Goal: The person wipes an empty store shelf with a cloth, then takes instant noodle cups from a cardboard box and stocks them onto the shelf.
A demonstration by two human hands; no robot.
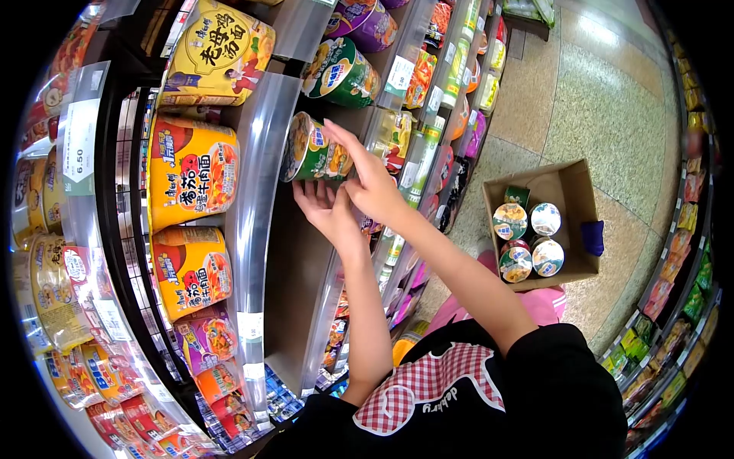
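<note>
A green instant noodle cup (pixel 314 153) lies tilted at the shelf, its illustrated lid facing left. My right hand (pixel 371 180) has its fingers along the cup's upper and right side. From the lower side my left hand (pixel 330 218) holds the same cup with curled fingers, and the two hands meet at its base. Just above it on the shelf stands another green noodle cup (pixel 342 73), with a purple noodle cup (pixel 365 24) beyond. Below the hands runs a bare stretch of grey shelf (pixel 294 268).
An open cardboard box (pixel 577 203) holding several noodle cups sits on the tiled floor (pixel 612 92) to the right. Large yellow and orange noodle tubs (pixel 191 172) fill the shelf at left, behind a clear plastic price strip (pixel 256 168). Another stocked shelf (pixel 680 252) lines the far right.
</note>
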